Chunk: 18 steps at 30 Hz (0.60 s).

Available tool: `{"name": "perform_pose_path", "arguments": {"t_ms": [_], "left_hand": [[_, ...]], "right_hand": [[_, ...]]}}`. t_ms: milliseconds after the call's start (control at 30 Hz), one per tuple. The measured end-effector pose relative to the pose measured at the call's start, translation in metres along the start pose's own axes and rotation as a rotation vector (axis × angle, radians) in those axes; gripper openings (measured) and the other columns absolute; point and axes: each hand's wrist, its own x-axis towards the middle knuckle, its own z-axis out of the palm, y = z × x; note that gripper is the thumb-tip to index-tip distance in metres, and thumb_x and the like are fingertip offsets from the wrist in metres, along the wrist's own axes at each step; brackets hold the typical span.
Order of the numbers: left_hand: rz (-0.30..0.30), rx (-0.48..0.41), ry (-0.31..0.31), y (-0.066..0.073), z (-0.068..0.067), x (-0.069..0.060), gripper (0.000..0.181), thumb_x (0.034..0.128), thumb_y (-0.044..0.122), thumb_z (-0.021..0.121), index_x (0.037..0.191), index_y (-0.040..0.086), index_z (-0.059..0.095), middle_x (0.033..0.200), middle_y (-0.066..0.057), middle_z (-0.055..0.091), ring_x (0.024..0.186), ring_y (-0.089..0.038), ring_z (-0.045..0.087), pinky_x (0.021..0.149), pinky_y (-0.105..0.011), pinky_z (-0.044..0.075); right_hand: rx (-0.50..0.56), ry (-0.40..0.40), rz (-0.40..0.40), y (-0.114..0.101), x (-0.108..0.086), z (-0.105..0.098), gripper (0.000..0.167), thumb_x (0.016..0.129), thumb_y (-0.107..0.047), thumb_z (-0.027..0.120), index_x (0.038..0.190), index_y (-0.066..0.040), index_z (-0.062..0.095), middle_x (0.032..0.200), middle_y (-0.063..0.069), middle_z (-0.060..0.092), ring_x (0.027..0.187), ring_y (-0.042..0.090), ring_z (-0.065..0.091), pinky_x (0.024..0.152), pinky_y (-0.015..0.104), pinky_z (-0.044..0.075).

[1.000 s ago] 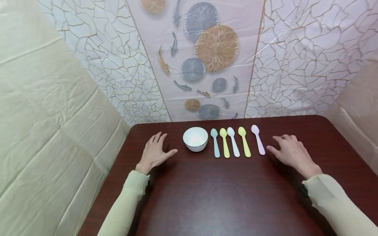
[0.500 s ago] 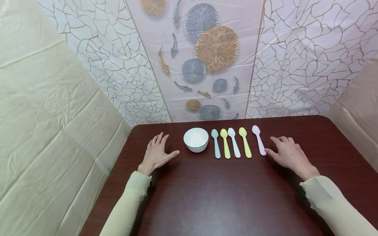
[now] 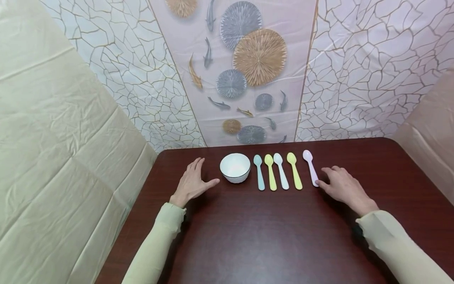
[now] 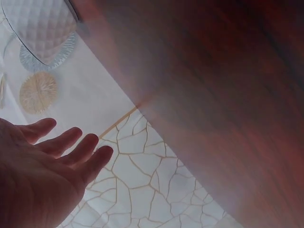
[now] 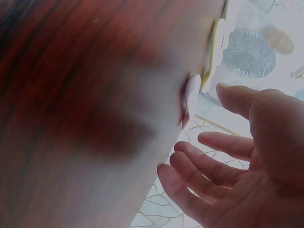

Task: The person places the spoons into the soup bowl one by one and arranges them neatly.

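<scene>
A white bowl [image 3: 235,167] with a thin dark rim stands near the table's back edge; its textured side [image 4: 40,26] shows in the left wrist view. My left hand [image 3: 192,182] is just left of it, fingers and thumb spread, apart from the bowl. To the bowl's right lie a blue spoon [image 3: 260,173], a yellow spoon [image 3: 271,173], a white spoon [image 3: 281,172], another yellow spoon [image 3: 295,172] and a lilac spoon [image 3: 311,169]. My right hand [image 3: 344,187] is beside the lilac spoon, its thumb by the handle's end, fingers relaxed around nothing. Whether the thumb touches the handle I cannot tell.
The dark red-brown table [image 3: 255,232] has rounded back corners. Behind it hangs a patterned cloth [image 3: 234,110] with fish and round shapes. Cream cloth [image 3: 78,157] closes off the left side, and a similar one the right [image 3: 430,114].
My left hand has shifted a little right, closer to the bowl. My right hand has moved left, bringing its thumb to the end of the lilac spoon. Bowl and spoons stay in place.
</scene>
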Motion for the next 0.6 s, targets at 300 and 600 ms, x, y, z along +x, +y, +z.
{"name": "perform_pose_path", "arguments": {"t_ms": [300, 600], "left_hand": [[-0.042, -0.127, -0.047, 0.007, 0.008, 0.010, 0.110, 0.0867, 0.071, 0.076, 0.169, 0.010, 0.034, 0.175, -0.014, 0.038, 0.162, -0.037, 0.038, 0.122, -0.062, 0.045], [-0.028, -0.219, -0.080, 0.017, 0.015, 0.022, 0.110, 0.0861, 0.063, 0.082, 0.168, 0.005, 0.036, 0.173, -0.018, 0.041, 0.163, -0.037, 0.038, 0.130, -0.057, 0.037]], "right_hand": [[0.034, 0.031, -0.041, 0.000, 0.007, 0.006, 0.033, 0.096, -0.019, 0.078, 0.110, 0.010, 0.070, 0.092, 0.024, 0.068, 0.082, 0.037, 0.063, 0.073, 0.056, 0.053], [0.082, 0.005, -0.025, -0.003, 0.013, 0.006, 0.022, 0.097, -0.017, 0.077, 0.085, -0.002, 0.069, 0.071, 0.010, 0.060, 0.068, 0.025, 0.051, 0.060, 0.037, 0.041]]}}
